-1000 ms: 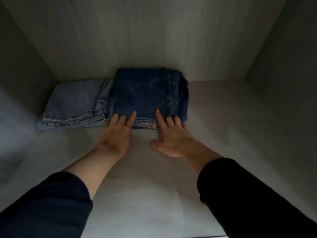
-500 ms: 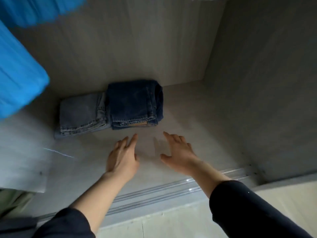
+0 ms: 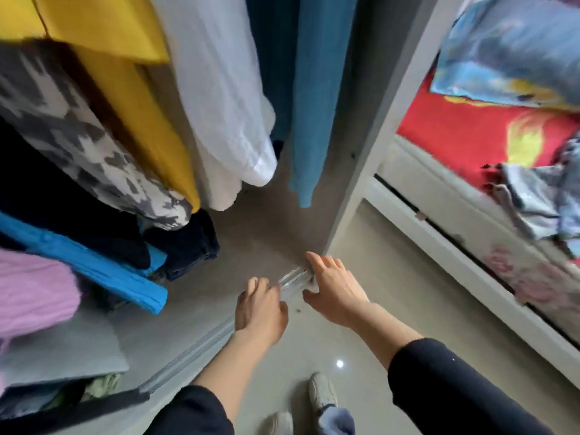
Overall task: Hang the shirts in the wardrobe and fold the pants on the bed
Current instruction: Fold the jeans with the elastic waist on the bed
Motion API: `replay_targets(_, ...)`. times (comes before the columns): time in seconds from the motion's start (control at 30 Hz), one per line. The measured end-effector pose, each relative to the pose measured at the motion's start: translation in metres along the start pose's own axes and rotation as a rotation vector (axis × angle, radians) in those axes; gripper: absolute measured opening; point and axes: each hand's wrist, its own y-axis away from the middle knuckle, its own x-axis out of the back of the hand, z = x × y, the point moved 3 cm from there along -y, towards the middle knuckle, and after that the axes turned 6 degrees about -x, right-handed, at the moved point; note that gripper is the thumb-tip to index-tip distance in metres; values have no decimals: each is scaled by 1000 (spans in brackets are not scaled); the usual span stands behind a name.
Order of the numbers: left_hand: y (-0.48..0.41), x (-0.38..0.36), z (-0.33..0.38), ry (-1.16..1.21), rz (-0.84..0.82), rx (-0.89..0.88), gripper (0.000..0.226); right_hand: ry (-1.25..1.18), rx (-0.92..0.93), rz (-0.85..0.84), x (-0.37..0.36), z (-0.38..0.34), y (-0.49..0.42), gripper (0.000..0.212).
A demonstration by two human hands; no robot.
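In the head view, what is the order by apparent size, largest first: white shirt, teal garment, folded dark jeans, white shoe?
1. white shirt
2. teal garment, nearly as large
3. folded dark jeans
4. white shoe
The hanging clothes are nearer the camera, so real sizes stay unsure.

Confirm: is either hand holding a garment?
No: the left hand and the right hand both hold nothing, spread near the wardrobe's floor track.

Plain: yellow shirt (image 3: pixel 135 98), white shirt (image 3: pixel 219 89), teal shirt (image 3: pixel 314 105). Patterned: grey shirt (image 3: pixel 78 136), white blotches. Bright blue knit (image 3: pixel 94 265): ribbed. Folded jeans (image 3: pixel 191 249): dark navy. Bed sheet (image 3: pixel 455 133): red, yellow patches.
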Motion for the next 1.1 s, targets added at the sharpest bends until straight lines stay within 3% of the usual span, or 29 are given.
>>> replay_targets(0.3,10,99,176,-36,63,-339,35,15,-261,226,158,74,131,71)
replay_targets(0.67,-35,76,464,-187,-17,-729,41,-13,-568,320,267,291,201,65)
replay_targets(0.87,-62,47,614,-214,-32,-798,43,17,-644,296,312,428,217,61)
replay_targets(1.1,-131,26,720,-229,-72,-768,41,9,-675,252,360,552,196,64)
